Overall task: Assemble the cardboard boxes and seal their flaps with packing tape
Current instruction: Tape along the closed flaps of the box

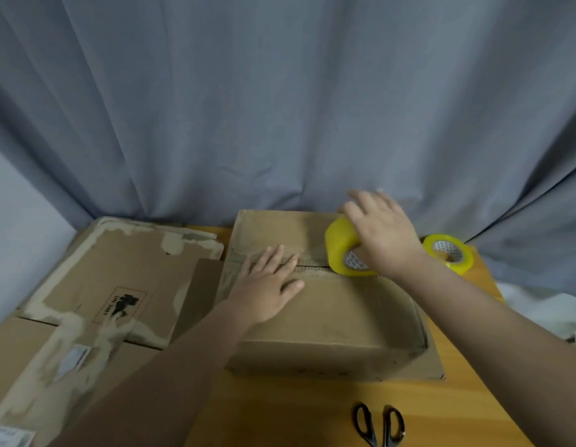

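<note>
We find the brown cardboard box standing in the middle of the wooden bench, with its top flaps folded down to meet in a seam that runs left to right. The left hand lies flat and open on the flaps at the seam's left part, fingers straight and pressing down. The right hand grips the yellow roll of clear packing tape, which stands on edge on the seam toward the box's right end.

We judge the step in hand to be laying tape along the seam. To do it well, we would keep the left palm pressing both flaps level so that no gap opens. We would run the roll straight along the seam with the tape centred over it. We would carry the strip over the box's edge and down its side, then smooth it flat before cutting.

By our count:
- One assembled box.
- Two tape rolls, the second yellow tape roll lying at the bench's far right corner.
- One pair of black-handled scissors at the near edge.
- A stack of flattened cardboard sheets at the left edge, at least two, though we cannot count them exactly.
</note>
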{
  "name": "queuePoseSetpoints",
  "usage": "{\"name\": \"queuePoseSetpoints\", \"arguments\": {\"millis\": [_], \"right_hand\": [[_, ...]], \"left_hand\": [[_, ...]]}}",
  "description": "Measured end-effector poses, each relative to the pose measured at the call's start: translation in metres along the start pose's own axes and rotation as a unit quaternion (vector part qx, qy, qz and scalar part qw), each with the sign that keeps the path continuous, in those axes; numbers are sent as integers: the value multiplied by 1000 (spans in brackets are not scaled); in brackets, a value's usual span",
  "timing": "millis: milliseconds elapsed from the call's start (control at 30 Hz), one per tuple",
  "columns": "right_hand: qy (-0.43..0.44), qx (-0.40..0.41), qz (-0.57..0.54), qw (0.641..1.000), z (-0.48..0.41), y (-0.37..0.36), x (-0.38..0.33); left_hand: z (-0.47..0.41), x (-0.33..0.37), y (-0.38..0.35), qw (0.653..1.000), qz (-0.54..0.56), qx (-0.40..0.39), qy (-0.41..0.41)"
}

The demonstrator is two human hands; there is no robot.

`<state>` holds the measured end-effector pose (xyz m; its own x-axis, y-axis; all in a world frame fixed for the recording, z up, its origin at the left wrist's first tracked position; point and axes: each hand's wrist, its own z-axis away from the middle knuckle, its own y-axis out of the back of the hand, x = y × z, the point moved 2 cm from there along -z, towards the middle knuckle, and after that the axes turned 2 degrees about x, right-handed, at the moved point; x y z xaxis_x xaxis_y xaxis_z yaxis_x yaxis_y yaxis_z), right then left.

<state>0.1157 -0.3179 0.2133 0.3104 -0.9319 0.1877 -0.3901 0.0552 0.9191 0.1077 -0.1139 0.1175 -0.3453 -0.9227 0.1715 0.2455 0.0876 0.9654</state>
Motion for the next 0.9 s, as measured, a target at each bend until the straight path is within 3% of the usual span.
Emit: {"name": "queuePoseSetpoints", "arguments": {"millis": [100, 167, 233, 333, 367, 633, 700, 800, 900], "right_hand": [[-143, 55, -204, 967, 34, -15, 33], [-254, 63, -348, 900, 50, -25, 40], [-310, 56, -443, 839, 58, -36, 38], [-376, 10, -557, 741, 64, -51, 28], [-389, -1, -571, 723, 66, -54, 25], [-423, 32, -575, 700, 68, -55, 17], [-430, 33, -572, 698, 68, -56, 12], [-420, 13, -551, 721, 65, -60, 7], [-407, 13, -548, 730, 63, -61, 6]], "left_hand": [[13, -21, 6, 997, 19, 4, 80], [26, -33, 13, 987, 67, 15, 144], [40, -37, 24, 972, 151, 20, 180], [50, -32, 34, 944, 275, 34, 179], [51, -29, 37, 943, 283, 39, 172], [42, -39, 49, 963, 221, 80, 128], [38, -44, 43, 969, 195, 56, 138], [30, -49, 22, 979, 66, 5, 192], [19, -37, 8, 990, -40, 41, 132]]}}
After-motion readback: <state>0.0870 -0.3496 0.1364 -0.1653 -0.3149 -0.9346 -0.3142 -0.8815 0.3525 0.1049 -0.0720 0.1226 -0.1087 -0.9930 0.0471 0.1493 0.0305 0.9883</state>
